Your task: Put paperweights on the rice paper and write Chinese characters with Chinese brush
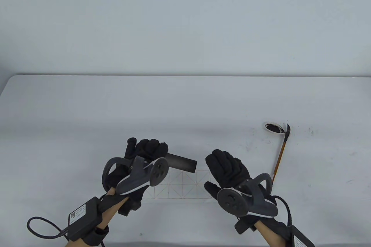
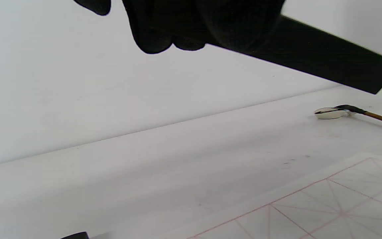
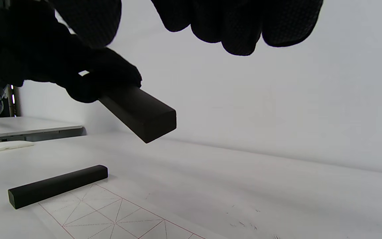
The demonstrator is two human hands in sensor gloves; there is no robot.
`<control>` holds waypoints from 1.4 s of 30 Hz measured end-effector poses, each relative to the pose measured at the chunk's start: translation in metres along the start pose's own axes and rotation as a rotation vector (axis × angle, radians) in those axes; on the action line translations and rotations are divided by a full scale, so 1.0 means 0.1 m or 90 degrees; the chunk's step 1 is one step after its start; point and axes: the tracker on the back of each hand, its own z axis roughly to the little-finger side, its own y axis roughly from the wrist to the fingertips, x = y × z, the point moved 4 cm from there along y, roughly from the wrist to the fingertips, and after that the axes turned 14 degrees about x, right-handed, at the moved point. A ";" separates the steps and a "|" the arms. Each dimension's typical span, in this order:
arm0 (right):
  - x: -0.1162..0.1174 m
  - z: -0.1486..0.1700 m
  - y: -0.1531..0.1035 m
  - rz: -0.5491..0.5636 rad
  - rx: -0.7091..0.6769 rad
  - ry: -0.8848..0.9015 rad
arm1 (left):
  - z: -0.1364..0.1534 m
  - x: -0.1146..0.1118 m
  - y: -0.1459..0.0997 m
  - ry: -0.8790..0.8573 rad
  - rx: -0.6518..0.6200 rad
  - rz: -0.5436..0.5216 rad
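Two gloved hands hovering at frame bottom: left hand (image 1: 147,150) gripping a raised black paperweight (image 1: 182,163), right hand (image 1: 229,168) relaxing open above rice paper (image 1: 185,184).

The desk (image 1: 185,108) is viewed from above and in front, facing a plain wall, with both hands entering from the bottom edge. Each wrist view is taken low and close beneath gloved fingers, looking across the desk. The gridded rice paper (image 1: 185,184) and the lifted paperweight (image 1: 182,163) are shared by all three views.
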 end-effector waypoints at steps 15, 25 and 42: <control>0.13 -0.34 0.06 -0.021 -0.009 -0.079 | -0.50 0.22 -0.37 -0.024 -0.128 -0.010; 0.18 -0.31 0.02 0.041 -0.025 -0.116 | -0.56 0.09 -0.28 -0.044 -0.150 0.043; 0.81 0.28 0.08 -0.055 0.131 -0.135 | 0.53 -0.59 -0.03 -0.037 0.126 0.078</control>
